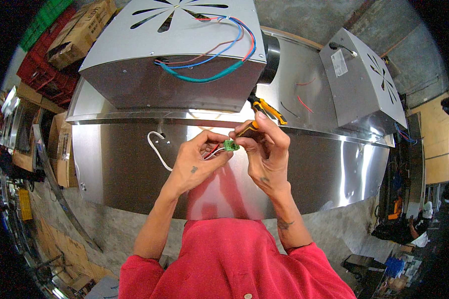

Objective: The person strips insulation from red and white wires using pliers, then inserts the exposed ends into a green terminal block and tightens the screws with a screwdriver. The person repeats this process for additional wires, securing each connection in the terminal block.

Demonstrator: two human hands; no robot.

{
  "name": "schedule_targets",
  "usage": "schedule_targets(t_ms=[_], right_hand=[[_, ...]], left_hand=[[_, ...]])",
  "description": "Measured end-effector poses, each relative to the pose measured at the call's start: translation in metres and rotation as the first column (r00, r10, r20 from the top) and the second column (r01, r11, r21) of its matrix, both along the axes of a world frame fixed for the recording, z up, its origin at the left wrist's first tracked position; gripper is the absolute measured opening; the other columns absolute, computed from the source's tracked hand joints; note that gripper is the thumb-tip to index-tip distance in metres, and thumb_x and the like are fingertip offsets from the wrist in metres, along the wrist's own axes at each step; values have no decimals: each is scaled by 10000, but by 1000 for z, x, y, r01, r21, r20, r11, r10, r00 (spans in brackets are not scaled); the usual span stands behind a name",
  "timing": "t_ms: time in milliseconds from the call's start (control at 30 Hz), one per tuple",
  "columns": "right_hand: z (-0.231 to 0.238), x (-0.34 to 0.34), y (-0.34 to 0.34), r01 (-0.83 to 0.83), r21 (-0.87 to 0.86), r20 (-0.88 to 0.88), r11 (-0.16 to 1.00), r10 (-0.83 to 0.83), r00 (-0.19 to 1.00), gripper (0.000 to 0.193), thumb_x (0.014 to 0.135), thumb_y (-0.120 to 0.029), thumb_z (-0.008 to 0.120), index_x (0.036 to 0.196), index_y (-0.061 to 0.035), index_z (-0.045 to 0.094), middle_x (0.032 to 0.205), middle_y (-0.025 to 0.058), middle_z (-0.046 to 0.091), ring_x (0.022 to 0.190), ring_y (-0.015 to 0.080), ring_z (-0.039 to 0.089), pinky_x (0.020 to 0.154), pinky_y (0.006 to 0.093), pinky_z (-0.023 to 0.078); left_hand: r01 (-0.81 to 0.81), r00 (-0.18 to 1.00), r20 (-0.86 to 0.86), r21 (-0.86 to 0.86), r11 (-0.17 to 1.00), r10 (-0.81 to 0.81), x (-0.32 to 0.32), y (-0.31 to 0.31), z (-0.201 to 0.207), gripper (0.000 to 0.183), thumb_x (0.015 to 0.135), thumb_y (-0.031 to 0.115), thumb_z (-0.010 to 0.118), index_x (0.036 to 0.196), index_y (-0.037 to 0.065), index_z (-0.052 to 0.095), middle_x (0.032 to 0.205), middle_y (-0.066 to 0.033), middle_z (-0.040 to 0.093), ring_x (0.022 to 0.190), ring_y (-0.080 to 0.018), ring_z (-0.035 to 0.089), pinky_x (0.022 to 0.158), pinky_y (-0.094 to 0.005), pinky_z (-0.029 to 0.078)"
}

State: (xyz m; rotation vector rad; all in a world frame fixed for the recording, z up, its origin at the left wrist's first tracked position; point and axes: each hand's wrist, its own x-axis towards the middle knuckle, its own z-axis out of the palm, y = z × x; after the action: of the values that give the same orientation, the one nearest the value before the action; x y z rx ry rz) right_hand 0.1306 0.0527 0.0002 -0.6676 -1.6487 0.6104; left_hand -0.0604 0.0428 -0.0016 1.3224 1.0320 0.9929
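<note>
Above the steel panel [129, 164], my left hand [194, 159] pinches a small green terminal block [231, 145] and the thin wires running to it. A red wire and a white wire show between its fingers. A white cable [154, 148] loops from the panel toward this hand. My right hand [269, 154] is closed around a yellow-and-black screwdriver handle [249, 129], close against the block. The screwdriver's tip is hard to make out there. Just beyond, yellow-handled pliers [270, 111] lie on the steel ledge.
A large metal box [134, 55] with slotted vents, a blue-red-brown wire bundle [209, 78] and a black round duct collar [270, 59] stands behind. Another vented box [364, 84] is on the right. Wire scraps [305, 103] lie between them. Cartons [82, 32] are stacked left.
</note>
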Motion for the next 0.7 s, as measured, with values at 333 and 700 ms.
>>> schedule_targets(t_ms=[333, 700], right_hand=[[16, 4, -1, -40, 9, 86, 999, 39, 996, 725, 979, 180, 600, 1554, -156, 316, 1128, 184, 658, 991, 258, 732, 863, 363, 622], [8, 10, -7, -41, -4, 182, 999, 41, 982, 693, 996, 199, 534, 1539, -146, 280, 1300, 261, 649, 1079, 293, 724, 918, 390, 613]], left_hand=[[6, 1000, 12, -25, 1000, -5, -3, -1, -2, 323, 950, 57, 796, 1231, -30, 663, 1081, -72, 741, 994, -101, 680, 892, -273, 558], [39, 995, 92, -69, 997, -33, 0, -5, -2, 327, 956, 63, 798, 1236, -36, 660, 1128, -93, 738, 1038, -116, 685, 934, -283, 565]])
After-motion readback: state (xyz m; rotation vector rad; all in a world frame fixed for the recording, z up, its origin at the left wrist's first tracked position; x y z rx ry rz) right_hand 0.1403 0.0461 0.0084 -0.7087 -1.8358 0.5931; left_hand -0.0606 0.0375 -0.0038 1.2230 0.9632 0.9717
